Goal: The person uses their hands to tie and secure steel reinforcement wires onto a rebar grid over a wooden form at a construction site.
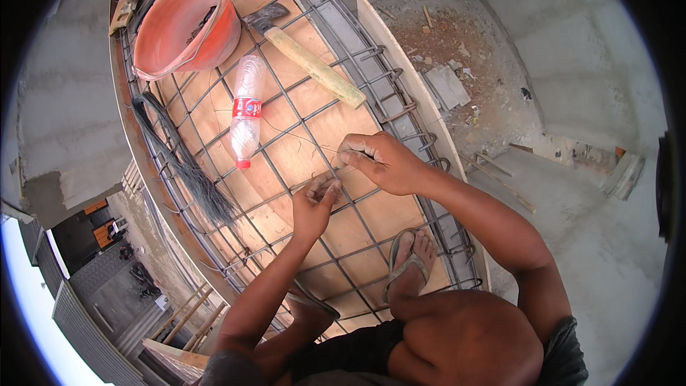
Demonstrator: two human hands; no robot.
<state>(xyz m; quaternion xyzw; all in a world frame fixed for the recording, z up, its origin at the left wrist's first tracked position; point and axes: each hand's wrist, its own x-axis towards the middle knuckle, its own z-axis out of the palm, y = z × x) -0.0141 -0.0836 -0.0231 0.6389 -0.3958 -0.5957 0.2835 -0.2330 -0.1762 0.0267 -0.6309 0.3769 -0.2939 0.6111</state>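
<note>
My right hand [384, 164] is closed in a pinch on a thin tie wire [304, 139], which runs off leftward towards the plastic bottle. Close by, my left hand [315, 205] has its fingers curled together at a bar of the rebar grid [355, 206]; what they grip, if anything, is too small to make out. A bundle of dark tie wire [187, 164] lies on the grid to the left. The clear bottle [247, 110] with a red label and cap lies beyond my hands. A hammer [307, 61] with a pale wooden handle rests on the bars at its right.
An orange bucket [232, 32] with a wire handle stands on the grid at the far left, beside a wooden-handled saw [124, 14]. Plywood [286, 111] lies beneath the bars. Both long edges drop away: rubble [457, 50] shows below right, a yard [118, 279] below left.
</note>
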